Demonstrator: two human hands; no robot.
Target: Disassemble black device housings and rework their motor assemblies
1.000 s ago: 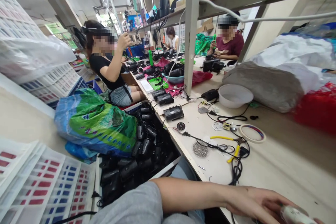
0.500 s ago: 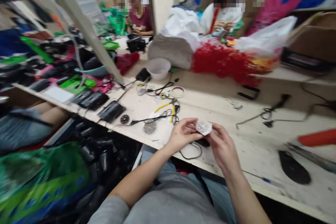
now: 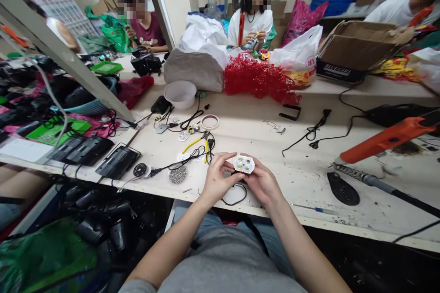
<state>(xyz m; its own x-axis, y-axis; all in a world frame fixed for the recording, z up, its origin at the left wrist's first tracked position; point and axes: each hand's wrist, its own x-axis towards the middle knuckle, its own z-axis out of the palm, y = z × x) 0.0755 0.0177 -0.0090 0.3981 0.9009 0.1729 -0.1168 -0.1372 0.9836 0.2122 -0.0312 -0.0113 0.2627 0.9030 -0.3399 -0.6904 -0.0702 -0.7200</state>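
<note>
Over the front of the bench, my left hand [image 3: 220, 173] and my right hand [image 3: 262, 181] hold a white eight-sided LED board [image 3: 244, 163] between them. Yellowish square LEDs show on its upturned face. Both sets of fingers are closed around its edges, and the fingertips underneath are hidden. A black cord loop [image 3: 237, 196] lies on the bench just below the hands. Left of my left hand are yellow-handled pliers [image 3: 194, 143], a black plug cord [image 3: 172, 166] and a round dish of small metal screws [image 3: 178, 174].
At the right, an orange-handled soldering iron [image 3: 385, 139] rests by a black oval pad [image 3: 343, 188]. A white bowl [image 3: 180, 94] and a tape roll [image 3: 209, 122] stand farther back. Black battery-like cases [image 3: 118, 161] line the left edge. Co-workers sit across the bench.
The view has swung to the right, so the bench and hands appear farther left. The LED board's face now shows clearly. Both hands keep their hold on it.
</note>
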